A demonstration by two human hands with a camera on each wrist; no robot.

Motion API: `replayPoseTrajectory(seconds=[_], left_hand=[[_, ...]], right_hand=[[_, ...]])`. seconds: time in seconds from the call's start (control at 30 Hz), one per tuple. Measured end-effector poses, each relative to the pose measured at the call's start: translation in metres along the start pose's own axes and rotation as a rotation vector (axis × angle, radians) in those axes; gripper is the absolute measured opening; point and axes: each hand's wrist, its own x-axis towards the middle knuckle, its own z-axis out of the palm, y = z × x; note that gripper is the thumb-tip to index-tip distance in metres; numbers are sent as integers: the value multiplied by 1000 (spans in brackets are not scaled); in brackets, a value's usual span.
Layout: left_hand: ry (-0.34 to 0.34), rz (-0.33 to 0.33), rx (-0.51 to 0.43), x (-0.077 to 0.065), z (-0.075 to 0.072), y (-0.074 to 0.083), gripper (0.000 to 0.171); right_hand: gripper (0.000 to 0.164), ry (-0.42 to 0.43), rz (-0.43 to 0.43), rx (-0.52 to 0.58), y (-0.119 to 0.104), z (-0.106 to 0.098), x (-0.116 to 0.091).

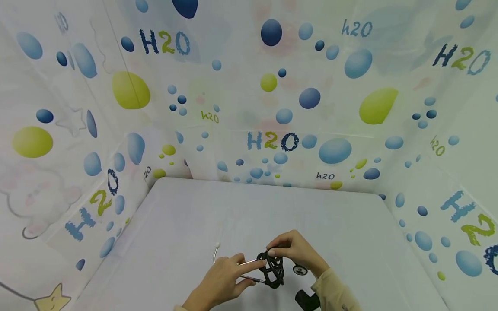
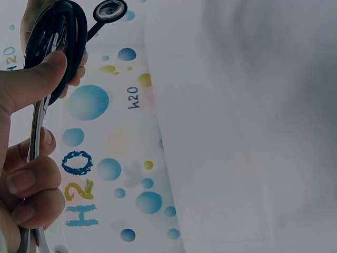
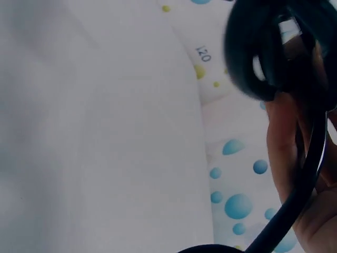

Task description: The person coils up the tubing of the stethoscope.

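Black and coiled, the stethoscope (image 1: 276, 276) is held over the table (image 1: 186, 211): fingers of the left hand (image 1: 223, 276) pinch its metal tubes (image 2: 36, 126), those of the right hand (image 1: 298, 251) its loops (image 2: 80, 45); tidying these seems the step, and the next calls for a steady grip

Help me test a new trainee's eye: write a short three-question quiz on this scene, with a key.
1. True or false: the stethoscope's black tubing is gathered into loops.
2. Which hand grips the metal ear tubes? a) right b) left c) neither
3. Fill in: in the head view, the round chest piece shows to the ____ of the looped tubing.

Key:
1. True.
2. b: the left hand; the right hand holds the loops.
3. Right.
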Motion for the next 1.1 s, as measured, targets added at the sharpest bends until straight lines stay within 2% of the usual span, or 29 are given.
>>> replayPoseTrajectory(seconds=[0.2, 0.37, 0.6, 0.77, 0.93, 1.1], left_hand=[[16, 4, -8, 2, 2, 0, 52], [6, -18, -79, 0, 4, 3, 53], [87, 64, -93, -2, 8, 4, 56], [85, 65, -107, -6, 7, 3, 57], [98, 35, -131, -9, 7, 4, 56], [135, -43, -160, -7, 8, 4, 55]], right_hand=[[26, 23, 58, 82, 4, 0, 0], [25, 5, 86, 144, 8, -3, -3], [31, -51, 66, 260, 17, -8, -10], [30, -78, 58, 298, 23, -5, -11], [28, -53, 65, 343, 25, 0, -11], [19, 29, 56, 365, 24, 8, -11]])
